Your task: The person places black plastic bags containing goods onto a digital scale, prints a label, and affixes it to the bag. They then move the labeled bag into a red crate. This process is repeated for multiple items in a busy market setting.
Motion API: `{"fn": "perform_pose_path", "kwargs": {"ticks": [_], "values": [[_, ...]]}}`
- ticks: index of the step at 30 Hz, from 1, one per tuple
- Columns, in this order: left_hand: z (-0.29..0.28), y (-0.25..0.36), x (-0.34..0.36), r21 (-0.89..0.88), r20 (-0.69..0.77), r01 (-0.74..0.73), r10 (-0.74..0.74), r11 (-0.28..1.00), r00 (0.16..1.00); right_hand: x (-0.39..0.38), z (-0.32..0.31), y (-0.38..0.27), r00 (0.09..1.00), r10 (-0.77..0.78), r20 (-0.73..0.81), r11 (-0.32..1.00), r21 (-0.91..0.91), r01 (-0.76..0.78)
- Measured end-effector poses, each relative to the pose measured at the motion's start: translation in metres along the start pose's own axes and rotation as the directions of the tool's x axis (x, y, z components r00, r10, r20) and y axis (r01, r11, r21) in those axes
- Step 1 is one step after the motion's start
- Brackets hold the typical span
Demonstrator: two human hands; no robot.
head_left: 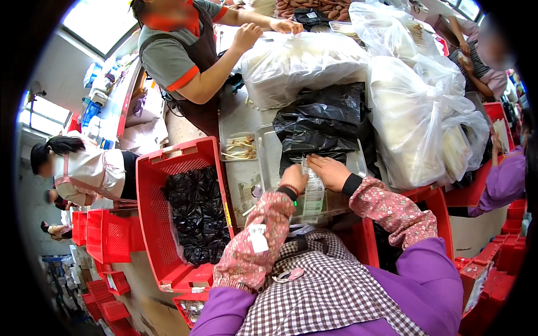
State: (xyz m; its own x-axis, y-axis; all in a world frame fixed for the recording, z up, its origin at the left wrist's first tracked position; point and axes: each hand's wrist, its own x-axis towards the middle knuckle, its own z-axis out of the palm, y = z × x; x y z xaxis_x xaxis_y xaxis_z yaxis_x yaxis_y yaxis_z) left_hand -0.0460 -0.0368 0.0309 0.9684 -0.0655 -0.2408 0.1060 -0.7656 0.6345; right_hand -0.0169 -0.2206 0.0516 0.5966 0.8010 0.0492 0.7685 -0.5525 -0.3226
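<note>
A strip of printed white labels (314, 197) runs down the near side of a clear plastic tray (267, 147). Its upper end passes between my two hands. My left hand (294, 178) is closed at the strip's left edge, its fingertips partly hidden. On the other side, my right hand (330, 172) lies with its fingers stretched toward the strip's top, touching the near edge of a black plastic bag (319, 120). The bag lies wrinkled and fairly flat over the tray; its contents are hidden. Patterned sleeves cover both my forearms.
A small tray of pale sticks (240, 148) sits left of the bag. Bulging translucent bags (412, 117) stand at right and far side. A red crate (147, 207) holds black packages (196, 215); another red crate (443, 210) is at right. A co-worker's hands (286, 26) touch the far bag.
</note>
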Motion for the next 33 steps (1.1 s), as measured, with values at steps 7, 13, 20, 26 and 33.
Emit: {"fn": "perform_pose_path", "kwargs": {"ticks": [7,13,20,26,33], "values": [[-0.039,0.013,-0.077,-0.194,0.096,-0.055,0.075,0.979,0.993,0.007,0.004,0.0,0.953,0.023,-0.301,0.997,0.081,0.001],[-0.091,0.008,-0.06,-0.623,0.242,-0.077,0.285,0.779,0.928,0.022,-0.006,0.025,0.917,0.323,-0.237,0.863,0.471,-0.182],[-0.087,0.018,0.006,-0.56,0.245,-0.08,0.256,0.825,0.935,0.039,-0.03,0.061,0.937,0.349,0.031,0.765,0.567,-0.303],[-0.077,0.046,-0.012,-0.209,0.115,-0.543,0.572,0.813,0.812,0.032,-0.032,0.061,0.94,0.319,0.122,0.795,0.506,-0.335],[-0.034,-0.01,-0.005,-0.04,0.173,-0.474,0.473,0.88,0.864,0.038,-0.029,0.062,0.924,0.38,0.042,0.785,0.513,-0.347]]}}
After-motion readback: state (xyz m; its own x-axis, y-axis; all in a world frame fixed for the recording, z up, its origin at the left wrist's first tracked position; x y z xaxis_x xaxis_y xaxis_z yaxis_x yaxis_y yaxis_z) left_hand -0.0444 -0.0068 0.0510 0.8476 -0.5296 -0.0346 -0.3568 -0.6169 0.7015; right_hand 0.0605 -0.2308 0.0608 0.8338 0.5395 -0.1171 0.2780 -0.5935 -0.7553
